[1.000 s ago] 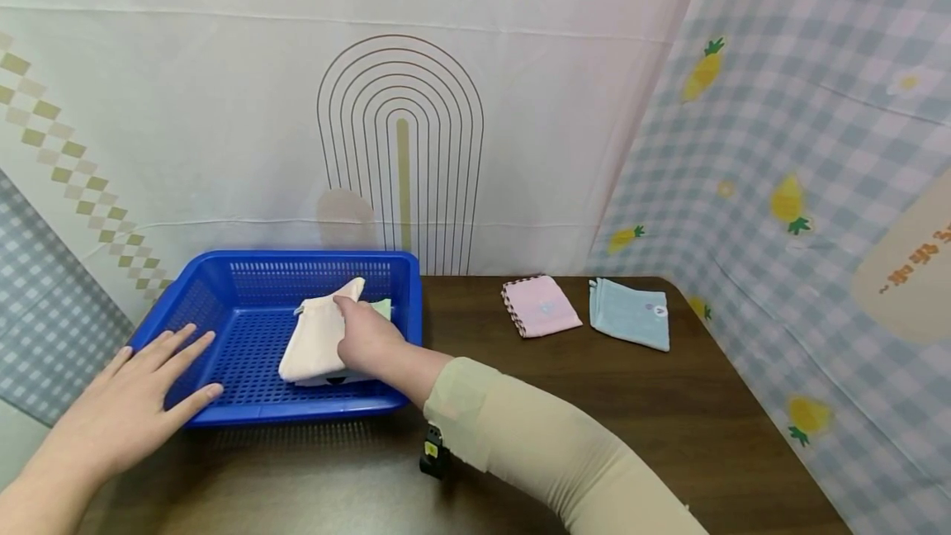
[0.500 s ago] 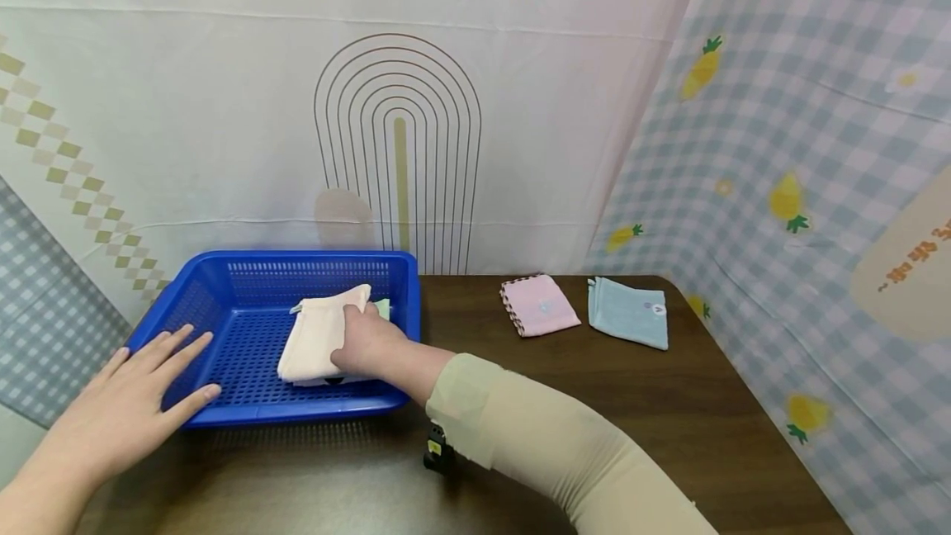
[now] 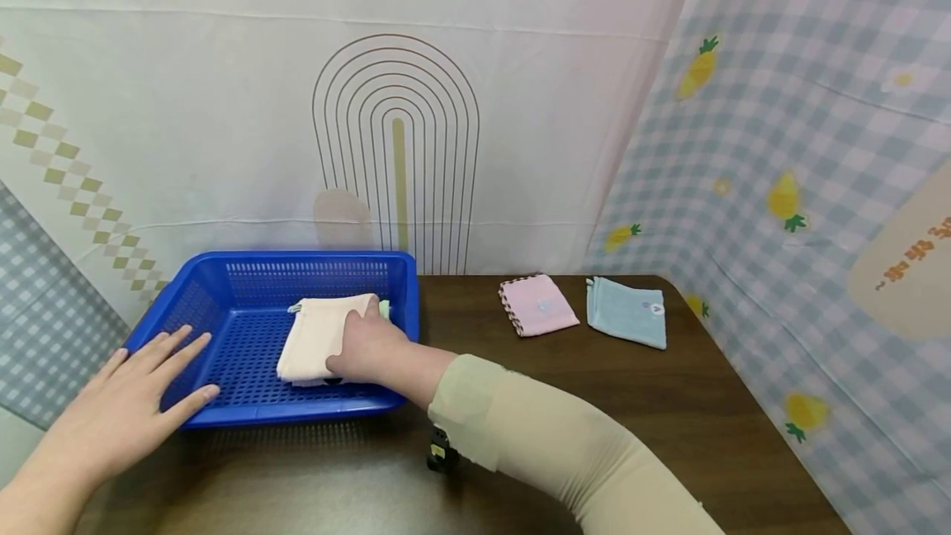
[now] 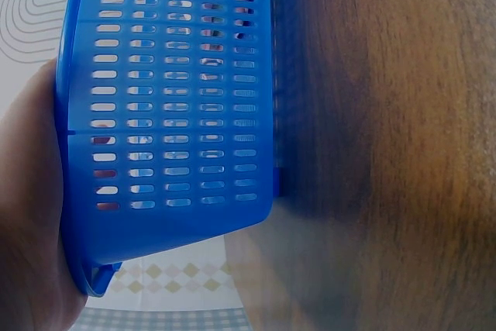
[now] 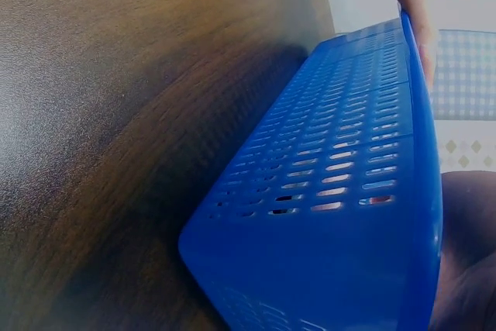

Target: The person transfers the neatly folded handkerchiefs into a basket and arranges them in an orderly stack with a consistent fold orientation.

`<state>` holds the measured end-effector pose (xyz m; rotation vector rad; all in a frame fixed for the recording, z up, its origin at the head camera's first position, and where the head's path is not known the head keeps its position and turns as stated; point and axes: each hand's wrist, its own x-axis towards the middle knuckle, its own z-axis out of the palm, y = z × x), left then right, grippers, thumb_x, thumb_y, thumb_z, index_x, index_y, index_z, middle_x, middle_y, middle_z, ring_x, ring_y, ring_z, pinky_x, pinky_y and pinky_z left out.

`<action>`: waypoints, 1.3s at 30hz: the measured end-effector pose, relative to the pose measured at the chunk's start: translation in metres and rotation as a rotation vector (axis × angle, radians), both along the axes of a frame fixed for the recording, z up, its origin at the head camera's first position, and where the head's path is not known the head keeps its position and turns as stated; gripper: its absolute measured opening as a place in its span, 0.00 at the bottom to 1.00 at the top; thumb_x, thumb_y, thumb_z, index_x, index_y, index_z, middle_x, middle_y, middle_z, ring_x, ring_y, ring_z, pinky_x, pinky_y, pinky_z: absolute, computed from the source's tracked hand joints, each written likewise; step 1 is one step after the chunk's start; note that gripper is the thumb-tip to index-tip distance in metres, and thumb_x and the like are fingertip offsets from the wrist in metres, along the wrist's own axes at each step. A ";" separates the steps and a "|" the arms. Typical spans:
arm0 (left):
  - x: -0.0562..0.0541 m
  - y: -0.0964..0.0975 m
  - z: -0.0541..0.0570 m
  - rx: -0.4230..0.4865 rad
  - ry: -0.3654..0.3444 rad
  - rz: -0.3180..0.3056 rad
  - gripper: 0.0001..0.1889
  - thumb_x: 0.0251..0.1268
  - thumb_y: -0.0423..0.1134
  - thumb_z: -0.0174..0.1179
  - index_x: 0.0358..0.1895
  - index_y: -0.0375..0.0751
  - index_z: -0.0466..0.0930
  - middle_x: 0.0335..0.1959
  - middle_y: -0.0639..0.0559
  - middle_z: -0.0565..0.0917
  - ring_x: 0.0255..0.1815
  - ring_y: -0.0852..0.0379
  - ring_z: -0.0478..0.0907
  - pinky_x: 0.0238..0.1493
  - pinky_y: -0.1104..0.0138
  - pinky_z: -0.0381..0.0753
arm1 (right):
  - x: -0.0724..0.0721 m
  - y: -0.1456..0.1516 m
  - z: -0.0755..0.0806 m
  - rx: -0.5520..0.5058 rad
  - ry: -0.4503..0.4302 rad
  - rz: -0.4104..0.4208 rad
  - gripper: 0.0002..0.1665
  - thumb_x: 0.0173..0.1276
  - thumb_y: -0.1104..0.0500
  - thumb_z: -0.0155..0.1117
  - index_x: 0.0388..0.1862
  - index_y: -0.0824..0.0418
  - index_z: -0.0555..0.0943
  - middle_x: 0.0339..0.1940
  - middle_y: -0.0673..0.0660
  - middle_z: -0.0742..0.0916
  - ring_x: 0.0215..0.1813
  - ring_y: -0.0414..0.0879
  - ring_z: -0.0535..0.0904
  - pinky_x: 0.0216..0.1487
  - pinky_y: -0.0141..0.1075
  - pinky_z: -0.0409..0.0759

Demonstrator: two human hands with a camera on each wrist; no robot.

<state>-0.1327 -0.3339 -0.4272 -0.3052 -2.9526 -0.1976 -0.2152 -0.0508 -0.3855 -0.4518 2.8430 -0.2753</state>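
Observation:
The blue plastic basket (image 3: 245, 414) stands on the dark wooden table. A folded cream towel (image 3: 312, 341) lies flat in its right half, and a sliver of green cloth (image 3: 384, 309) shows behind it. My right hand (image 3: 367, 347) rests at the right side of this towel; its fingertips are partly hidden, so whether they pinch the cloth is unclear. With fingers spread, my left hand (image 3: 130, 403) lies over the basket's left front rim. In the left wrist view that hand (image 4: 31, 207) touches the rim beside the slotted wall (image 4: 178, 114).
A folded pink cloth (image 3: 541, 305) with a checked edge and a folded light-blue cloth (image 3: 627, 314) lie on the table (image 3: 520, 403) to the right. A patterned white curtain (image 3: 550, 122) hangs behind, with a checked curtain (image 3: 750, 147) on the right.
The raised upper corner of the cream towel has come down flat. My right hand's thumb has moved from the towel's top toward its lower right. The left hand stays on the rim.

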 end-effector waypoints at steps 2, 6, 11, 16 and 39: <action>0.000 0.000 0.000 -0.002 0.001 -0.002 0.44 0.68 0.65 0.53 0.78 0.42 0.56 0.74 0.29 0.59 0.74 0.26 0.51 0.70 0.52 0.10 | 0.001 0.000 0.001 0.003 0.000 -0.002 0.43 0.64 0.37 0.63 0.73 0.56 0.69 0.81 0.60 0.57 0.64 0.45 0.77 0.49 0.31 0.80; 0.000 -0.001 0.000 -0.003 0.002 -0.005 0.44 0.68 0.65 0.54 0.78 0.41 0.56 0.74 0.29 0.59 0.74 0.26 0.52 0.70 0.52 0.11 | 0.002 0.001 0.002 0.011 0.003 0.001 0.43 0.65 0.36 0.62 0.73 0.55 0.69 0.80 0.57 0.60 0.68 0.45 0.73 0.56 0.33 0.78; -0.001 0.000 0.000 -0.005 -0.005 -0.002 0.44 0.68 0.66 0.53 0.78 0.41 0.57 0.74 0.28 0.59 0.73 0.26 0.52 0.70 0.52 0.10 | 0.003 0.004 0.003 0.036 0.041 0.034 0.41 0.66 0.35 0.62 0.71 0.55 0.70 0.73 0.54 0.71 0.65 0.45 0.75 0.58 0.35 0.77; -0.001 -0.001 0.000 -0.004 -0.011 0.001 0.44 0.68 0.66 0.53 0.78 0.41 0.56 0.74 0.27 0.59 0.74 0.25 0.51 0.69 0.52 0.10 | 0.005 0.007 0.002 0.038 0.105 0.082 0.38 0.66 0.35 0.61 0.69 0.53 0.71 0.63 0.50 0.78 0.58 0.44 0.78 0.54 0.36 0.79; -0.001 -0.001 0.001 -0.008 -0.039 0.011 0.44 0.69 0.66 0.52 0.77 0.39 0.58 0.74 0.26 0.58 0.72 0.24 0.53 0.69 0.49 0.10 | 0.014 0.026 -0.007 0.077 0.359 0.258 0.41 0.71 0.25 0.41 0.74 0.45 0.69 0.73 0.46 0.73 0.74 0.44 0.66 0.75 0.43 0.60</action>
